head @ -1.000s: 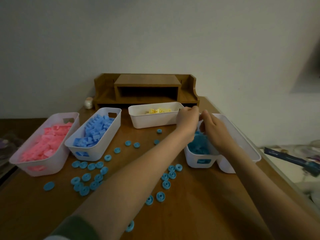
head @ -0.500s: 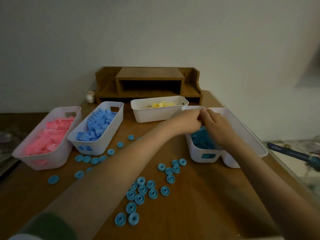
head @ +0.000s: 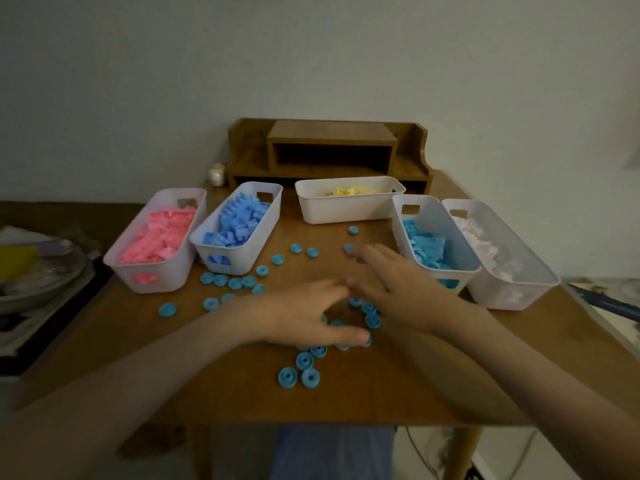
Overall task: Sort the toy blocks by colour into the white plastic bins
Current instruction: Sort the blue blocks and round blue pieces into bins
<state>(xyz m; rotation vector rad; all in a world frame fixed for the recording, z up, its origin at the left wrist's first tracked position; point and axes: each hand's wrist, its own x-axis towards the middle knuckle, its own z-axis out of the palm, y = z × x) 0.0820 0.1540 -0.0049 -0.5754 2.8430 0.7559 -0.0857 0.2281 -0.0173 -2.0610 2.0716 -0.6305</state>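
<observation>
Several teal round blocks (head: pixel 304 361) lie scattered over the wooden table (head: pixel 450 375). My left hand (head: pixel 304 317) lies flat with spread fingers over a cluster of them in the middle. My right hand (head: pixel 391 282) hovers beside it, fingers straight, over more round blocks (head: pixel 370 309). Neither hand holds anything. Five white bins stand in an arc: a pink-block bin (head: pixel 114 261), a blue-block bin (head: pixel 263 233), a yellow-block bin (head: pixel 311 209), a teal-block bin (head: pixel 401 233) and a pale-pink-block bin (head: pixel 540 271).
A wooden desk shelf (head: pixel 329 150) stands against the wall behind the bins, with a small white jar (head: pixel 217 174) at its left. A grey dish (head: pixel 41 282) with clutter sits off the table's left side. The table's front edge is close below my forearms.
Both hands have left the rim of the teal-block bin and come down toward me onto the round blocks in the middle of the table. The camera view has tilted down.
</observation>
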